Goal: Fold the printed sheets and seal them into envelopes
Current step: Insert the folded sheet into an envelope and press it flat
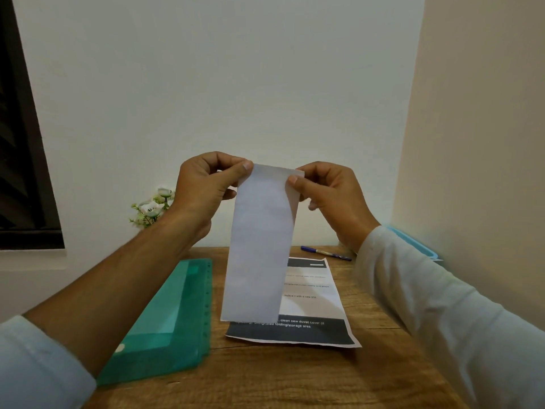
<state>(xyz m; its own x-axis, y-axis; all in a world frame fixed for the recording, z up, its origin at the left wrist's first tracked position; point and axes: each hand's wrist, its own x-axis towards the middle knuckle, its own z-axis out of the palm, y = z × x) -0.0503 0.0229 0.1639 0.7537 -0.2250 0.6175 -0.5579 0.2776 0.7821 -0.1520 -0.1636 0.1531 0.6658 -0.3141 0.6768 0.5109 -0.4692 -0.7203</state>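
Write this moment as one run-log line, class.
left hand: grips top corner | right hand: grips other corner | long white folded paper: raised upright | printed sheet with dark bands: flat on wooden table

You hold a matt white paper envelope [259, 243]. Table [295, 376]: wood, visible grain, low sheen. Printed sheet [312, 314]: matt paper. Folder [168, 326]: translucent green plastic, glossy. Pen [326, 253]: shiny plastic. Your sleeve [442, 305]: pale cloth.
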